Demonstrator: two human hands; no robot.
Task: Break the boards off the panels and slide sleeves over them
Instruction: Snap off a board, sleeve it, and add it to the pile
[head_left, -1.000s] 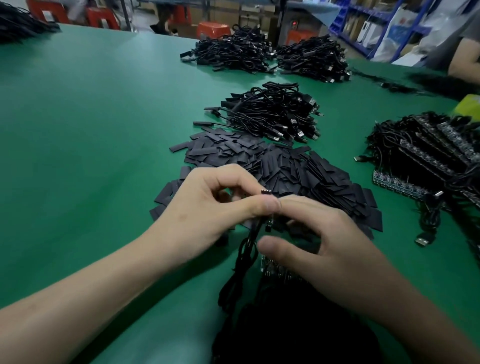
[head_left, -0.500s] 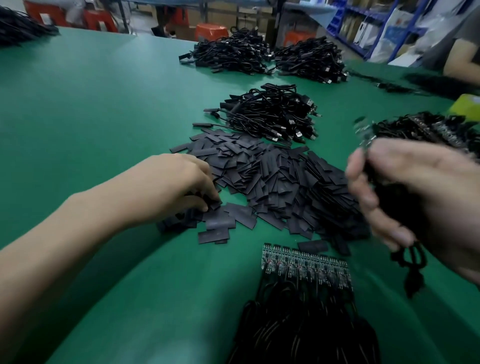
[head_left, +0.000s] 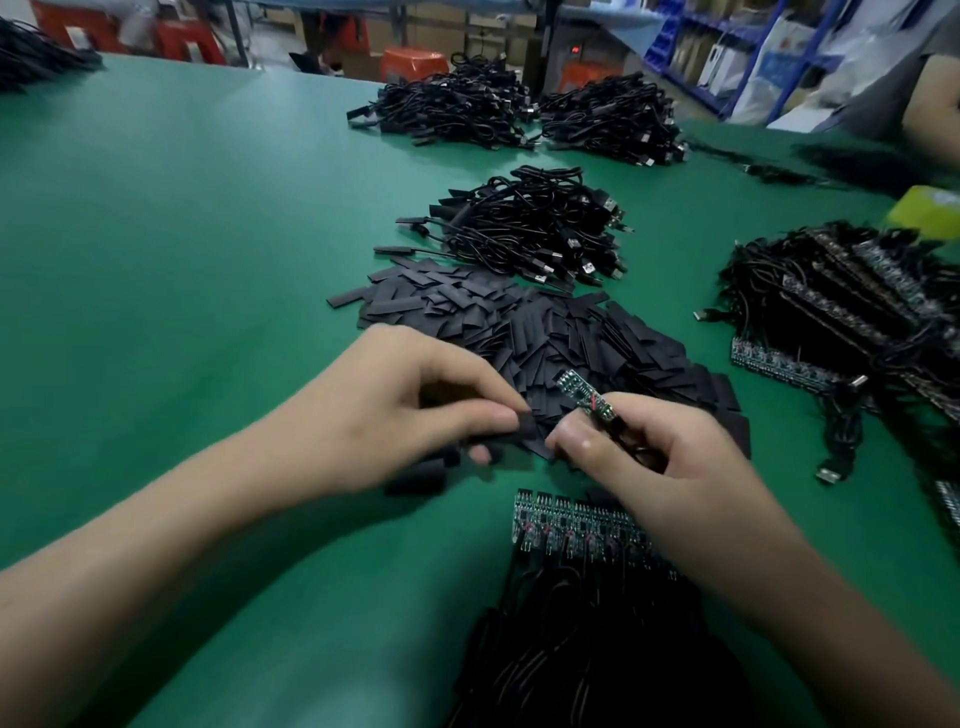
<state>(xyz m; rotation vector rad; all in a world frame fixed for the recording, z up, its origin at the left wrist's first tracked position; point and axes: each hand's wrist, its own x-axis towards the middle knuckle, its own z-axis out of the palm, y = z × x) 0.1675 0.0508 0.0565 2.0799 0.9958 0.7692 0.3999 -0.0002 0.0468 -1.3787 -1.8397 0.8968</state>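
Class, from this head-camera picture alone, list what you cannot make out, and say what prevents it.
1. Head view: the mouth of the sleeve pinched by the left hand, blurred.
2. Head view: the lower end of the board, covered by fingers of the right hand.
3. Head view: the right end of the panel, behind the right forearm.
4. Head view: the yellow-green object, blurred and cut by the right edge.

Green table mat (head_left: 182, 234) underneath everything. Toward its far edge, two heaps of black USB cables, left heap (head_left: 457, 109) and right heap (head_left: 613, 122), just beside each other. Nearer, mid-table, a third cable heap (head_left: 530, 223), metal plugs pointing right. Far-left corner: another dark cable pile (head_left: 36, 62). Beyond the table, an orange stool (head_left: 413, 60) and blue shelving (head_left: 691, 47). At the right edge, a blurred yellow-green object (head_left: 924, 215).
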